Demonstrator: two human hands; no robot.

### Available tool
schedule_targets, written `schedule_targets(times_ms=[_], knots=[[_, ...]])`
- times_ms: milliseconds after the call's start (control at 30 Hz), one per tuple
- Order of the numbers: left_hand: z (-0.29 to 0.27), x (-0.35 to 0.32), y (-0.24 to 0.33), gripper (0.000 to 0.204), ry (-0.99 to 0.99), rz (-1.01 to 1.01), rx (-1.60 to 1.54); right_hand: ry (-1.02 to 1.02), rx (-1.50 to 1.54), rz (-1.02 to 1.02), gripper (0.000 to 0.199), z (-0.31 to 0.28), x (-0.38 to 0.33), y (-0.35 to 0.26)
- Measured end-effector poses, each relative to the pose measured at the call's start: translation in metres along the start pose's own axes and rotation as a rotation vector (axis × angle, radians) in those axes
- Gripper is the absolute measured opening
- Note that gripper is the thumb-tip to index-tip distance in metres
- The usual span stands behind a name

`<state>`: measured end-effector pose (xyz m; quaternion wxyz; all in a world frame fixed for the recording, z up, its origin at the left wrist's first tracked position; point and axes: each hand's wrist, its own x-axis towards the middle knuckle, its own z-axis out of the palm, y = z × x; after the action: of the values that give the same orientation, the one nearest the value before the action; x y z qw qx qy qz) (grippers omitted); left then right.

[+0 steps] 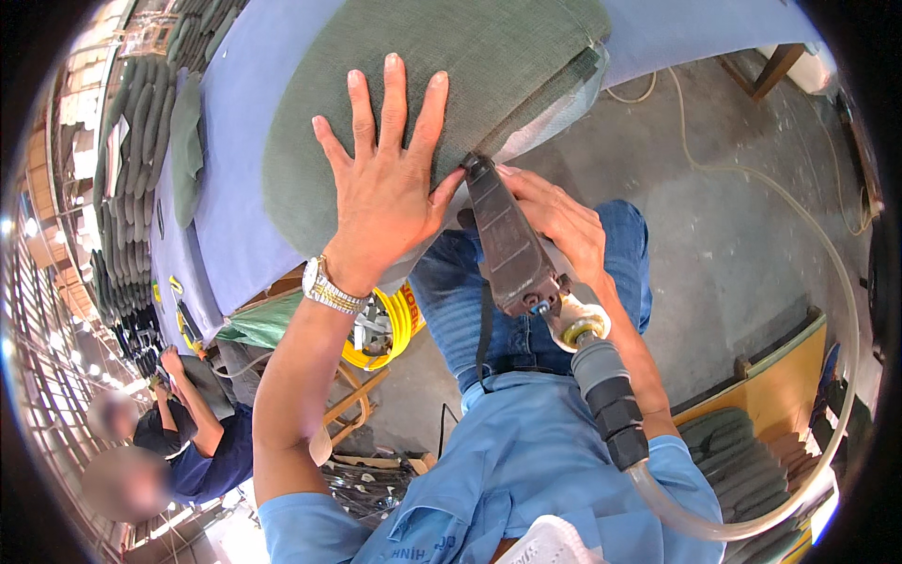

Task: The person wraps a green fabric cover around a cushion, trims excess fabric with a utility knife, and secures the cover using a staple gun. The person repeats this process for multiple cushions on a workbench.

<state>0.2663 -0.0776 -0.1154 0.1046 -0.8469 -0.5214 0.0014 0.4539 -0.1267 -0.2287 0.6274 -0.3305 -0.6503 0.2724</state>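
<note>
My left hand (387,183) lies flat with its fingers spread on a grey-green fabric-covered panel (301,160). Its thumb reaches to the black nose of an air staple gun (507,235). Beside and partly behind that tool is my right hand (562,221), closed around it, with the palm side hidden. The gun's nose meets the panel's near edge, where a loose flap of fabric with a pale underside (554,117) hangs down. From the gun's rear fitting, a clear air hose (676,512) runs off to the right.
The panel rests on a table with a blue-lilac cover (230,132). Dark green padded pieces (136,160) are stacked at left, more (733,461) at lower right. A yellow-rimmed bucket (406,324) stands under the table. Other people (211,451) work at lower left. Hose crosses the grey floor (686,244).
</note>
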Motion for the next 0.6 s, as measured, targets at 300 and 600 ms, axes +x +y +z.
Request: schedule_targets(times_ms=[300, 600], knots=[[-0.003, 0.002, -0.005, 0.108, -0.039, -0.010, -0.080, -0.099, -0.084, -0.070, 0.032, -0.006, 0.020, -0.011], [-0.005, 0.002, -0.006, 0.112, -0.029, -0.019, -0.089, -0.118, -0.074, 0.001, 0.028, -0.001, 0.015, -0.021]])
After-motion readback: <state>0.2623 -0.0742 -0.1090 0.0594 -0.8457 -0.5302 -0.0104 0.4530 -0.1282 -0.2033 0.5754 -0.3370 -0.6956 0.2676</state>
